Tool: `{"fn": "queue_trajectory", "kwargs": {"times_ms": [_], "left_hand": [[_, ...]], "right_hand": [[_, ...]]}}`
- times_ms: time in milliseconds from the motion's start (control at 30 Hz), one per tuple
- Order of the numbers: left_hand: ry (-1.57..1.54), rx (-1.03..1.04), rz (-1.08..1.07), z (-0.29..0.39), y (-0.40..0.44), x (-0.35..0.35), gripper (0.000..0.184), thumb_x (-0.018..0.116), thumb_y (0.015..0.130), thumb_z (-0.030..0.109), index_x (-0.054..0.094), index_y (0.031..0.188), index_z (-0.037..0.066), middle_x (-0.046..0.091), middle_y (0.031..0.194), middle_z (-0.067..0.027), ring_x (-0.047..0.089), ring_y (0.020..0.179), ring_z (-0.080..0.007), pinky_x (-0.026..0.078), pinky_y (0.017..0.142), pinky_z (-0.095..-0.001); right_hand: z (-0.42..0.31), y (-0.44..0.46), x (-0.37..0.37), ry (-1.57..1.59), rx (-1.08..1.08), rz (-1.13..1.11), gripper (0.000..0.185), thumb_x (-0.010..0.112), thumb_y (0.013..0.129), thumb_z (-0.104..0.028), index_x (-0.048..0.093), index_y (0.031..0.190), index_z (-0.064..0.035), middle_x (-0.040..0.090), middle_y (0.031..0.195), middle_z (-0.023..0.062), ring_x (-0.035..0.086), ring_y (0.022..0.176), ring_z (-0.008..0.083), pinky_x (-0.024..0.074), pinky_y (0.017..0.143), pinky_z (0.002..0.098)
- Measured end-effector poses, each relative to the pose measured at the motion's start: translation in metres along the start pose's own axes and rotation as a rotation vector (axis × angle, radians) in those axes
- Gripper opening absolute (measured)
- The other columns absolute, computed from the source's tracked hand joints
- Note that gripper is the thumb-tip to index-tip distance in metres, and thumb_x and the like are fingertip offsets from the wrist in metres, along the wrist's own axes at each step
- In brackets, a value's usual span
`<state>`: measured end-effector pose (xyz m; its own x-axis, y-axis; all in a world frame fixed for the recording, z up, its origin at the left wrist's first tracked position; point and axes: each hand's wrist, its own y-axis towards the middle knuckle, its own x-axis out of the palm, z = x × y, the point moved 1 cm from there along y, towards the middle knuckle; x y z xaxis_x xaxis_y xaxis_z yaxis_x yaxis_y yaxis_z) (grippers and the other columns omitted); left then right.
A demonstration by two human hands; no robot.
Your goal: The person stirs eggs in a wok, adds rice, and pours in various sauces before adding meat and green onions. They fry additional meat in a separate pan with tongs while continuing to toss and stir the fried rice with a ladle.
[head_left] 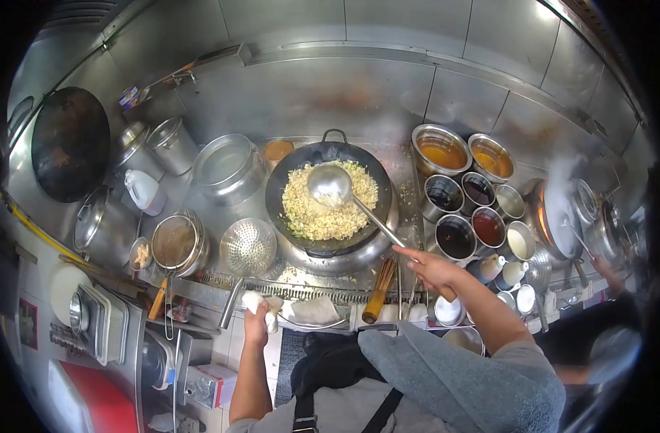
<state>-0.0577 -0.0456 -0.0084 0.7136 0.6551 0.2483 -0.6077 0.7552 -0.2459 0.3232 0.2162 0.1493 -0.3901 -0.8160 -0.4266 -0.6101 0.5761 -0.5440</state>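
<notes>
A black wok (276, 191) full of fried rice (308, 216) sits on the burner in front of me. My right hand (434, 270) is closed round the long handle of a metal ladle (330, 182), whose bowl is over the middle of the rice. My left hand (257, 325) grips a white cloth (271, 307) at the front edge of the stove, left of the wok. Close to that hand lies the handle of a perforated skimmer (248, 247). Between the wok and my body rests a bamboo wok brush (379, 290).
Sauce pots (456, 237) and steel bowls of orange liquid (442, 153) crowd the right side. Beyond them another person's hand (602, 265) is near a second, steaming wok (558, 216). A lidded pot (230, 169) and a strainer (177, 242) stand on the left.
</notes>
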Motion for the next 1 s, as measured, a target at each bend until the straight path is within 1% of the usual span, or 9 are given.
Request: {"fn": "queue_trajectory", "kwargs": {"times_ms": [200,267,367,533,633,667,733,867,1000], "left_hand": [[-0.113,-0.341,-0.032,-0.012,0.055,0.060,0.049,0.047,0.097,0.046,0.052,0.121,0.003,0.063,0.105,-0.0123,0.064,0.092,-0.0250,0.052,0.077,-0.0405],[-0.168,-0.447,-0.098,-0.011,0.074,0.095,0.054,0.042,0.097,0.053,0.050,0.124,0.007,0.063,0.107,-0.0121,0.064,0.095,-0.0276,0.051,0.080,-0.0462],[-0.016,-0.437,-0.064,-0.026,0.114,0.142,0.052,0.040,0.094,0.060,0.051,0.118,0.015,0.061,0.100,-0.0065,0.061,0.080,-0.0244,0.049,0.066,-0.0507],[-0.079,-0.403,-0.050,-0.050,0.157,0.159,0.028,0.066,0.086,0.038,0.062,0.101,0.015,0.062,0.078,-0.0027,0.060,0.068,-0.0199,0.045,0.055,-0.0432],[-0.100,-0.584,-0.141,-0.016,0.138,0.159,0.026,0.064,0.088,0.040,0.060,0.099,0.018,0.062,0.076,-0.0009,0.057,0.063,-0.0196,0.044,0.060,-0.0389],[-0.106,-0.595,-0.144,-0.024,0.142,0.153,0.026,0.064,0.088,0.040,0.060,0.099,0.018,0.062,0.076,-0.0009,0.057,0.063,-0.0196,0.044,0.060,-0.0389],[-0.161,-0.616,-0.279,-0.039,0.162,0.147,0.022,0.062,0.089,0.039,0.060,0.098,0.018,0.062,0.077,-0.0006,0.058,0.067,-0.0191,0.044,0.060,-0.0395],[-0.067,-0.682,-0.329,-0.041,0.177,0.144,0.018,0.060,0.090,0.034,0.059,0.098,0.018,0.062,0.077,-0.0022,0.059,0.062,-0.0186,0.047,0.051,-0.0369],[-0.036,-0.638,-0.352,-0.042,0.180,0.142,0.014,0.057,0.090,0.025,0.059,0.096,0.013,0.063,0.079,-0.0044,0.064,0.068,-0.0206,0.056,0.058,-0.0418]], "right_hand": [[-0.010,0.050,-0.026,-0.317,-0.112,0.091,0.046,0.040,0.101,-0.018,0.036,0.146,-0.0292,0.049,0.064,0.0036,0.045,0.045,0.0125,0.0424,0.044,0.0298],[-0.033,0.053,-0.022,0.177,-0.129,0.154,0.045,0.038,0.102,-0.019,0.037,0.146,-0.0270,0.054,0.067,0.0051,0.045,0.045,0.0139,0.0433,0.044,0.0324],[-0.032,0.100,0.011,0.167,-0.127,0.254,0.047,0.038,0.102,-0.018,0.035,0.146,-0.0324,0.040,0.062,0.0016,0.037,0.043,0.0111,0.0386,0.041,0.0283],[-0.036,0.114,-0.017,-0.001,-0.065,0.110,0.053,0.039,0.100,-0.017,0.026,0.150,-0.0268,0.061,0.079,0.0118,0.045,0.047,0.0152,0.0433,0.044,0.0323],[0.011,0.140,-0.023,-0.416,-0.396,0.611,0.072,0.048,0.090,-0.011,0.013,0.152,-0.0223,0.058,0.119,0.0295,0.067,0.083,0.0363,0.0535,0.071,0.0424],[-0.007,0.139,-0.012,-0.422,-0.385,0.606,0.072,0.048,0.090,-0.011,0.013,0.152,-0.0223,0.058,0.119,0.0295,0.067,0.083,0.0363,0.0535,0.071,0.0424],[-0.073,0.141,0.016,-0.474,0.154,0.566,0.079,0.045,0.085,-0.002,0.008,0.152,-0.0224,0.059,0.115,0.0315,0.064,0.098,0.0423,0.0501,0.083,0.0479],[-0.059,0.172,0.097,-0.610,-0.006,0.377,0.083,0.043,0.081,0.000,0.005,0.152,-0.0219,0.064,0.098,0.0288,0.064,0.091,0.0427,0.0498,0.082,0.0494],[-0.054,0.059,0.112,-0.820,0.127,0.211,0.087,0.046,0.085,-0.004,0.001,0.150,-0.0389,0.065,0.101,0.0231,0.067,0.084,0.0381,0.0534,0.074,0.0468]]}}
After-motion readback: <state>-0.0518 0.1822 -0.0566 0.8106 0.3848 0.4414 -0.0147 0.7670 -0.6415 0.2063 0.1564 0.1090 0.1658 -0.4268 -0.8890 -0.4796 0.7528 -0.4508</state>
